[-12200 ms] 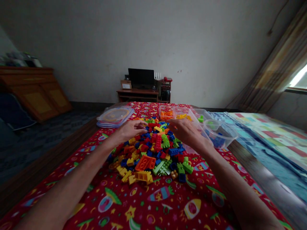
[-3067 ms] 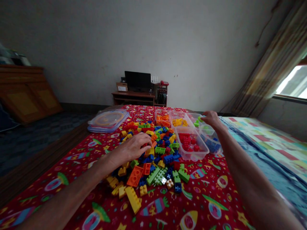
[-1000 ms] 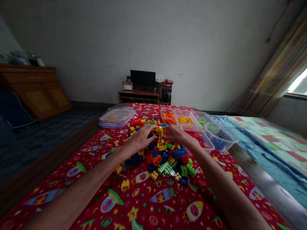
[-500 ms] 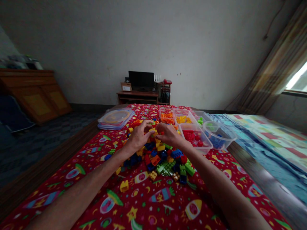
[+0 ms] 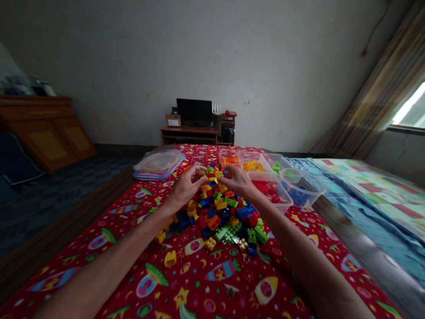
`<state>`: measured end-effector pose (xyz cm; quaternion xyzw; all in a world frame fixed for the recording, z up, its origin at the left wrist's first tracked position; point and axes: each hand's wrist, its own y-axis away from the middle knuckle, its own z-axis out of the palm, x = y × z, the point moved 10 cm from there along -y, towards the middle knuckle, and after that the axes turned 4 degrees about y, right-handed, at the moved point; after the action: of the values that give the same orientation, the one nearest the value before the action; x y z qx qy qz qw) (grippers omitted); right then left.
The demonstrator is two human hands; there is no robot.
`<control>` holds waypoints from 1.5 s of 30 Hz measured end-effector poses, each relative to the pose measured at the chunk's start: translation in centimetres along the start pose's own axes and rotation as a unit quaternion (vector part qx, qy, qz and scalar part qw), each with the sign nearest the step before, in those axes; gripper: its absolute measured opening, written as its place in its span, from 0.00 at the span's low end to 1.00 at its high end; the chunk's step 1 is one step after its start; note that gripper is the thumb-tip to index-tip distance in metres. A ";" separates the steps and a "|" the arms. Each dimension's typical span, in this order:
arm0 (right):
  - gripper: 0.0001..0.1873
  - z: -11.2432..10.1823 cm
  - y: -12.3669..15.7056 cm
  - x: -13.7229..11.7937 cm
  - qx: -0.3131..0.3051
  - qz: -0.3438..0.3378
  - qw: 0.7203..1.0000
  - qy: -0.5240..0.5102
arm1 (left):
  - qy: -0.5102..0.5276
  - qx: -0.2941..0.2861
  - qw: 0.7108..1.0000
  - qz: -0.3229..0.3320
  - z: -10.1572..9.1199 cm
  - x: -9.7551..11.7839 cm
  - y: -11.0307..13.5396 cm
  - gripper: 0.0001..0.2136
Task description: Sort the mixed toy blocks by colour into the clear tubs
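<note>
While hands (image 5: 186, 185) curl over bricks (image 5: 220, 204), long green brick (image 5: 223, 231) slanting away rightward

Bare, slim forearms (image 5: 133, 248) and fingers (image 5: 200, 181)

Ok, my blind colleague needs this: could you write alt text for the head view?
A person's left hand and right hand reach over a heap of mixed toy bricks on a red patterned cloth. Clear containers of bricks grouped by colour stand right, stacked lids left.
</note>
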<state>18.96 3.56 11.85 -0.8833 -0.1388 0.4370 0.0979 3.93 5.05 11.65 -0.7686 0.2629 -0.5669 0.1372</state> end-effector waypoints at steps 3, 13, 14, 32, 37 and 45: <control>0.17 0.7 -0.1 0.7 -0.056 0.020 0.996 -0.072 | -0.041 -0.014 0.999 0.003 0.1 -0.5 0.0 0.19; 0.26 -6.5 -0.8 6.6 -0.010 0.130 0.991 0.032 | -0.091 -0.026 0.995 0.005 0.5 -1.7 0.1 0.16; 0.25 -7.3 -1.0 7.3 0.000 0.133 0.990 0.056 | -0.106 -0.028 0.994 0.009 0.5 -1.6 0.1 0.16; 0.19 -10.2 -2.6 1.7 0.125 -0.037 0.947 0.295 | -0.203 -0.040 0.977 0.040 0.0 -1.6 0.2 0.16; 0.15 -3.3 -1.0 -0.8 -0.063 -0.071 0.949 0.302 | -0.261 -0.083 0.960 0.056 0.5 -0.6 0.2 0.12; 0.13 1.3 0.6 -1.2 -0.168 -0.095 0.914 0.356 | -0.273 -0.081 0.954 0.095 0.5 0.5 0.3 0.16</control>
<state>17.33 2.67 11.74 -0.9664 -0.2496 0.0519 0.0321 4.46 4.46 11.71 -0.8741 0.3320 -0.2963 0.1948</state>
